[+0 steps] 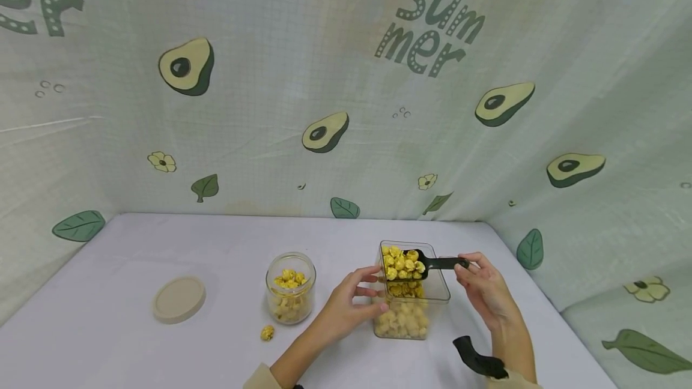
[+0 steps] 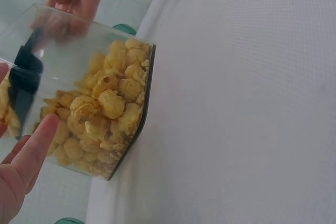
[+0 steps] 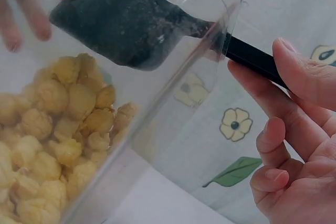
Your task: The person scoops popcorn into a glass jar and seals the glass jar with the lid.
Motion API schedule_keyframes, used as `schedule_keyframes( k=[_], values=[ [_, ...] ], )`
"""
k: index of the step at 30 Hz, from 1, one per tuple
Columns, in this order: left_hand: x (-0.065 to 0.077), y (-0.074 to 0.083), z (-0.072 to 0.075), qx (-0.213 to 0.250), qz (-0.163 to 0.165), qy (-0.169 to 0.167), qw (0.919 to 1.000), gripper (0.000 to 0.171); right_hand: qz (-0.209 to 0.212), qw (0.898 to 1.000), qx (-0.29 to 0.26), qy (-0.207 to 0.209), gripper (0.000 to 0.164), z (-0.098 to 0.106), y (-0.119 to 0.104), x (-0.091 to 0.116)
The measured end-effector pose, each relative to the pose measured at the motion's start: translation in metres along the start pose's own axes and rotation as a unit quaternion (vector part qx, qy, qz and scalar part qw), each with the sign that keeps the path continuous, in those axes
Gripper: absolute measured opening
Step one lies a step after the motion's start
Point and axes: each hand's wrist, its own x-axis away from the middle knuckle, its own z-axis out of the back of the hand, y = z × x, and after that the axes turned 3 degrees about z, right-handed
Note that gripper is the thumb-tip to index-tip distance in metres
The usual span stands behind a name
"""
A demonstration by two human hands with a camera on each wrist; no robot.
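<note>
My right hand (image 1: 489, 293) pinches the handle of a black scoop (image 1: 444, 263) between thumb and fingers. Popcorn (image 1: 400, 263) fills the scoop's bowl, which is inside the upper part of a clear square container (image 1: 440, 299). Below it, yellow popcorn (image 3: 63, 108) lies heaped in the container, as the right wrist view shows through the wall. My left hand (image 1: 348, 305) is at the container's left side with fingers spread and loosely bent. Its fingertips are close to the wall; whether they touch it I cannot tell.
Left of my left hand stands an open round glass jar (image 1: 268, 293) partly filled with popcorn. One loose popcorn piece (image 1: 267, 333) lies in front of it. Farther left is a flat beige lid (image 1: 179, 300). A patterned curtain (image 1: 259, 77) borders the white table (image 1: 227, 353).
</note>
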Motion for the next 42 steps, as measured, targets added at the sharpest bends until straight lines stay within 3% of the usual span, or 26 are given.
schedule_keyframes(
  k=[17, 25, 36, 42],
  values=[
    [0.002, 0.002, 0.0, -0.001, -0.007, 0.0, 1.0, 0.059, 0.003, 0.997, -0.076, 0.001, 0.03, 0.007, 0.002, 0.003],
    [0.002, 0.001, -0.001, -0.003, 0.001, 0.002, 1.0, 0.058, -0.004, 0.997, -0.08, 0.014, 0.029, 0.01, 0.001, 0.004],
    [0.002, 0.001, -0.001, 0.006, 0.001, 0.005, 1.0, 0.059, 0.017, 0.99, -0.137, -0.025, 0.031, 0.017, 0.0, 0.005],
    [0.002, 0.001, -0.002, 0.002, 0.005, 0.005, 1.0, 0.058, 0.018, 0.989, -0.147, -0.019, 0.029, 0.012, -0.004, 0.004]
  ],
)
